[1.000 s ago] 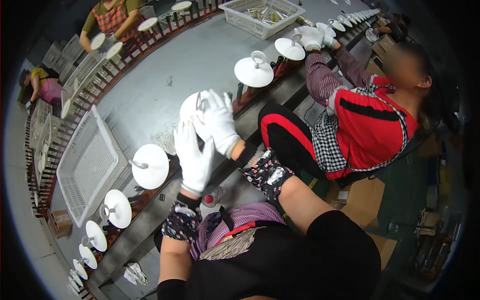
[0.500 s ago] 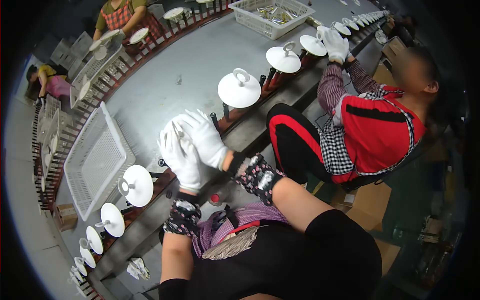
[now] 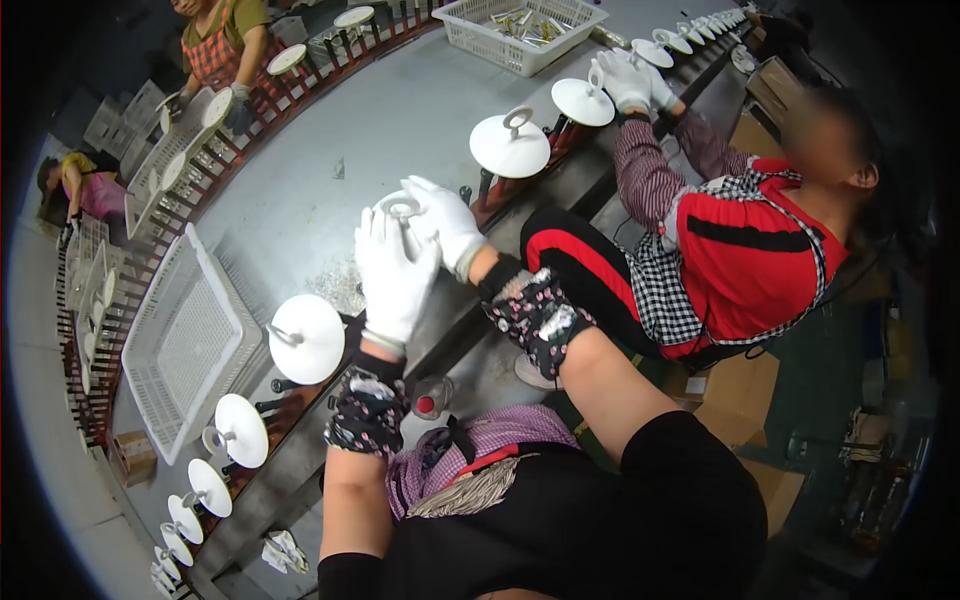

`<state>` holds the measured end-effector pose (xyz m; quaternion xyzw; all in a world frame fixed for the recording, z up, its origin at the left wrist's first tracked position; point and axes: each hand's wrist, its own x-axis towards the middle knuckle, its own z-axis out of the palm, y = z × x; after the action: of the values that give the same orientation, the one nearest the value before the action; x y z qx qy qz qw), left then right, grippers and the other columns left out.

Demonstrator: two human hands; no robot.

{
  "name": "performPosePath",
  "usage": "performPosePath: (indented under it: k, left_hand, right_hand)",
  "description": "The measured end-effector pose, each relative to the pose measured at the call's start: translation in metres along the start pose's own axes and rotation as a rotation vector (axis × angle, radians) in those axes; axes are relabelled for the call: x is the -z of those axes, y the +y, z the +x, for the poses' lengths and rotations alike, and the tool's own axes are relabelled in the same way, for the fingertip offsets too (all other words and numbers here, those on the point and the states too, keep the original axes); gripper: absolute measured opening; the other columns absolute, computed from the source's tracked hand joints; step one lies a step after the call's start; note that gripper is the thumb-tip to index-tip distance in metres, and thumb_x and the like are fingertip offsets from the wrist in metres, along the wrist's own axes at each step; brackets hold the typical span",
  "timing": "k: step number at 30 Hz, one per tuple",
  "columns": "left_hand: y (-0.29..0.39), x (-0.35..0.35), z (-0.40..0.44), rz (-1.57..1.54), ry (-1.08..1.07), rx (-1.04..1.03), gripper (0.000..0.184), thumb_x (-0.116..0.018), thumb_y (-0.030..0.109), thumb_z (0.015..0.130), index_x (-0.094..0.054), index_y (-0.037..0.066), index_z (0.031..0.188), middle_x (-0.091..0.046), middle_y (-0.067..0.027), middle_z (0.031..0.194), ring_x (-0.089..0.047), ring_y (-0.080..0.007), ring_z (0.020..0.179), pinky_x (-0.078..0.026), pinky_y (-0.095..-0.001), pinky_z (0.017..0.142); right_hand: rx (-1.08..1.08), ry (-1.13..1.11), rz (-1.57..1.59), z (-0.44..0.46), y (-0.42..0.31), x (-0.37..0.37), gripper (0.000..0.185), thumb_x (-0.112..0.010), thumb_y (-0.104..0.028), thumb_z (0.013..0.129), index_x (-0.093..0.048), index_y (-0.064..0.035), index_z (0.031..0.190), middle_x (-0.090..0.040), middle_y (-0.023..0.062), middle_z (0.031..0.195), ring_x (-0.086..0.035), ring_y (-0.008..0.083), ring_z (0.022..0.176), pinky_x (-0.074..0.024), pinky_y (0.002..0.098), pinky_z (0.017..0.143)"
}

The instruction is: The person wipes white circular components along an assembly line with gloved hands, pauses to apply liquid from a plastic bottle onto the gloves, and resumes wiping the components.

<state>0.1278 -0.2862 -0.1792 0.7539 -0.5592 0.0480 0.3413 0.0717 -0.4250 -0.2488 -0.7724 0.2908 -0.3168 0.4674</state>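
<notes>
Both my hands wear white gloves. My left hand (image 3: 392, 272) is upright, palm inward, with its fingers against the near side of a white disc with a ring (image 3: 402, 207). Across from it, my right hand (image 3: 446, 222) is at the ring's other side. The gloves cover most of that disc, and the fingertips' exact grip is hard to make out. To the right, a white disc with an upright ring (image 3: 510, 147) rests on a dark peg. Another white disc (image 3: 306, 339) is tilted on the rail at the lower left of my left hand.
A white perforated basket (image 3: 190, 350) lies on the grey table (image 3: 290, 190). A second basket (image 3: 580, 22) holds small metallic parts. A co-worker in red (image 3: 740, 260) sits at the right, gloved hands at the rail. Two more people stand across the table. A red-capped bottle (image 3: 427, 402) is near my lap.
The row of discs has shifted in view. My hands went toward the lower left, then back up to the right, staying around a disc. The ring now shows between them.
</notes>
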Motion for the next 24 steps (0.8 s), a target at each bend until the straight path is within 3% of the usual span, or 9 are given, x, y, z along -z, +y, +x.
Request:
performPosePath:
  k: [2,3,4,7,9,12,16,19,24]
  left_hand:
    - [-0.025,-0.003,0.02,0.042,-0.038,-0.081,0.056,-0.075,0.034,0.096,-0.065,-0.002,0.138,-0.063,-0.0252,0.142,-0.051,-0.0442,0.142,-0.041,-0.0495,0.12]
    - [-0.032,-0.003,0.029,0.019,-0.065,-0.048,0.061,-0.078,0.04,0.093,-0.067,-0.002,0.135,-0.066,-0.0242,0.14,-0.055,-0.043,0.139,-0.044,-0.0478,0.118]
    - [-0.039,-0.002,0.035,-0.312,-0.108,0.258,0.074,-0.08,0.05,0.09,-0.066,-0.002,0.141,-0.067,-0.0221,0.14,-0.061,-0.038,0.133,-0.048,-0.042,0.113]
    - [-0.027,0.024,0.034,-0.113,-0.195,0.314,0.064,-0.076,0.045,0.096,-0.068,-0.001,0.139,-0.069,-0.0208,0.137,-0.064,-0.0347,0.13,-0.048,-0.0365,0.113]
    - [-0.03,0.029,0.023,-0.157,-0.138,0.358,0.058,-0.083,0.03,0.093,-0.068,-0.003,0.139,-0.067,-0.018,0.143,-0.067,-0.0298,0.126,-0.052,-0.0378,0.109]
    - [-0.049,0.034,-0.009,-0.305,-0.01,0.334,0.055,-0.086,0.01,0.089,-0.068,-0.003,0.139,-0.065,-0.0167,0.146,-0.064,-0.0252,0.132,-0.055,-0.0374,0.106]
    - [-0.045,0.048,-0.052,0.07,0.198,0.052,0.047,-0.078,0.005,0.092,-0.067,-0.004,0.137,-0.062,-0.0229,0.147,-0.056,-0.0357,0.143,-0.048,-0.0425,0.116]
    - [-0.032,0.057,-0.091,-0.002,0.297,0.058,0.044,-0.065,0.009,0.097,-0.065,-0.002,0.139,-0.058,-0.0266,0.149,-0.043,-0.047,0.151,-0.034,-0.0561,0.125]
    - [-0.011,0.025,-0.16,0.059,-0.064,-0.12,0.054,-0.067,0.004,0.087,-0.062,-0.006,0.139,-0.05,-0.03,0.154,-0.036,-0.0557,0.152,-0.025,-0.0651,0.128]
  right_hand:
    - [-0.341,-0.029,0.824,0.033,0.045,-0.037,0.04,-0.062,-0.024,0.096,-0.069,-0.0031,0.129,-0.071,0.0222,0.133,-0.068,0.0402,0.121,-0.0547,0.0432,0.104]
    - [-0.221,-0.146,0.578,0.037,0.052,-0.039,0.036,-0.061,-0.026,0.098,-0.07,-0.0048,0.125,-0.072,0.0216,0.128,-0.069,0.0408,0.118,-0.0555,0.0438,0.102]
    - [-0.076,-0.23,0.311,0.04,0.059,-0.042,0.033,-0.06,-0.029,0.099,-0.072,-0.0065,0.121,-0.074,0.0211,0.124,-0.07,0.0414,0.115,-0.0562,0.0444,0.1]
    - [0.206,-0.314,-0.277,0.039,0.023,-0.037,0.033,-0.058,-0.035,0.101,-0.073,-0.0098,0.116,-0.076,0.0197,0.117,-0.072,0.0431,0.108,-0.0574,0.0455,0.096]
    - [-0.096,-0.246,0.091,0.014,-0.008,-0.038,0.039,-0.054,-0.039,0.105,-0.074,-0.0112,0.123,-0.076,0.0184,0.121,-0.071,0.0422,0.112,-0.0571,0.0448,0.097]
    - [-0.021,-0.123,0.152,-0.012,-0.038,-0.046,0.038,-0.055,-0.033,0.106,-0.074,-0.0088,0.129,-0.076,0.0197,0.122,-0.072,0.0405,0.113,-0.0571,0.0429,0.098]
    - [0.265,0.023,0.006,-0.04,-0.075,-0.051,0.041,-0.064,-0.022,0.095,-0.072,-0.0006,0.129,-0.076,0.0209,0.12,-0.072,0.0404,0.11,-0.0551,0.0436,0.105]
    - [0.445,0.018,-0.21,-0.088,-0.089,-0.054,0.04,-0.063,-0.027,0.093,-0.074,-0.0061,0.125,-0.062,0.0193,0.146,-0.055,0.0394,0.14,-0.0315,0.06,0.126]
    - [0.374,-0.086,-0.466,-0.149,-0.056,-0.014,0.048,-0.06,-0.034,0.096,-0.067,-0.0117,0.137,-0.057,0.017,0.152,-0.045,0.0359,0.15,-0.0251,0.0623,0.128]
